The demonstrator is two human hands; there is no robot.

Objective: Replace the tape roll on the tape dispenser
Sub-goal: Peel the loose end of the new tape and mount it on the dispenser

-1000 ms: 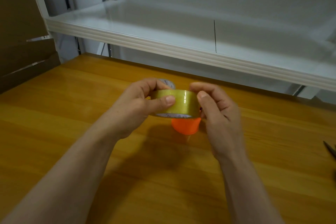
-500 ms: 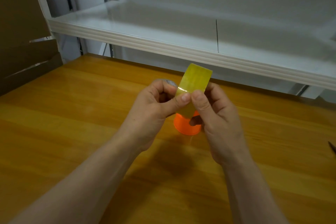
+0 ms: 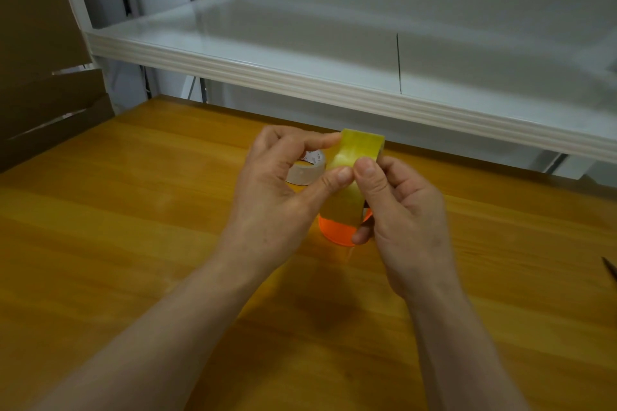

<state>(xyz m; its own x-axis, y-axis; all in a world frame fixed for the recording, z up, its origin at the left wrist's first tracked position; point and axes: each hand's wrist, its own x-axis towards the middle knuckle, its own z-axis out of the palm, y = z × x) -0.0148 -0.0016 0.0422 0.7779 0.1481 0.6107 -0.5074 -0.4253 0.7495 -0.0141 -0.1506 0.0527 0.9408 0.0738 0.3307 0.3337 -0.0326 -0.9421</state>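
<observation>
Hands meet above the table (image 3: pixel 133 243): my left hand (image 3: pixel 283 183) and right hand (image 3: pixel 400 210) both grip the yellow roll (image 3: pixel 354 173), thumbs almost touching on its outer band, left index finger on the top edge. I hold the roll on edge, lifted clear of the wood and tilted, its band facing me and its core axis running roughly left to right, so the hole faces sideways into my fingers. An orange piece (image 3: pixel 337 232), which I take to be part of the dispenser, shows directly below the roll, partly hidden by it and by my right fingers; whether it touches them I cannot tell. A spent-looking, near-clear roll (image 3: pixel 307 170) lies behind my left hand. Both hands are equally near; the right thumb sits where a loose end might be found. A second ago the roll lay flat between my hands, band horizontal; half a second ago it was already upended, and it now stands slightly higher.
</observation>
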